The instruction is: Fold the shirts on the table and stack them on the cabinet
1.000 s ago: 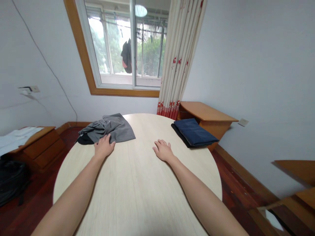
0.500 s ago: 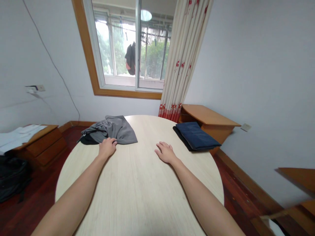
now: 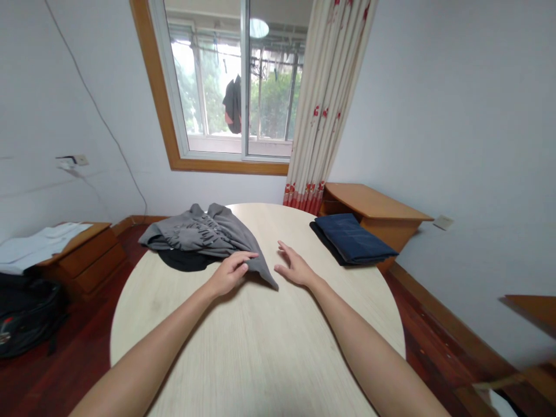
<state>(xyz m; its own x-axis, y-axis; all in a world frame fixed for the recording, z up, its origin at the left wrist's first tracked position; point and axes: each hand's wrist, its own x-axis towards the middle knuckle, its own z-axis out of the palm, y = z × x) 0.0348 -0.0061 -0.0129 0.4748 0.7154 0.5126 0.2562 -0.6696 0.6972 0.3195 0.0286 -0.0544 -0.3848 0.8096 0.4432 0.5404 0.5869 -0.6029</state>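
Note:
A crumpled grey garment point(image 3: 211, 229) lies on the left side of the round table, dark creases or markings across its middle; its exact kind I cannot make out. My left hand point(image 3: 229, 273) pinches its near edge between thumb and fingers, and one corner points toward the table's middle. Under the garment's near side a black piece of cloth point(image 3: 185, 260) peeks out. My right hand point(image 3: 294, 266) hovers or rests near that corner, fingers apart and holding nothing. To its right sit folded dark blue clothes point(image 3: 354, 238) with a black layer beneath.
The pale round table point(image 3: 260, 359) fills the space before me. Behind it on the right stands a wooden desk point(image 3: 377, 201) beside a curtain point(image 3: 319, 116). At the left are a wooden cabinet point(image 3: 98, 260) with papers on it and a black bag point(image 3: 30, 313) on the floor.
My left hand has moved right and nearer, drawing the grey garment's edge toward the table's middle and spreading it out. My right hand has stayed almost in place, its fingers lifting slightly.

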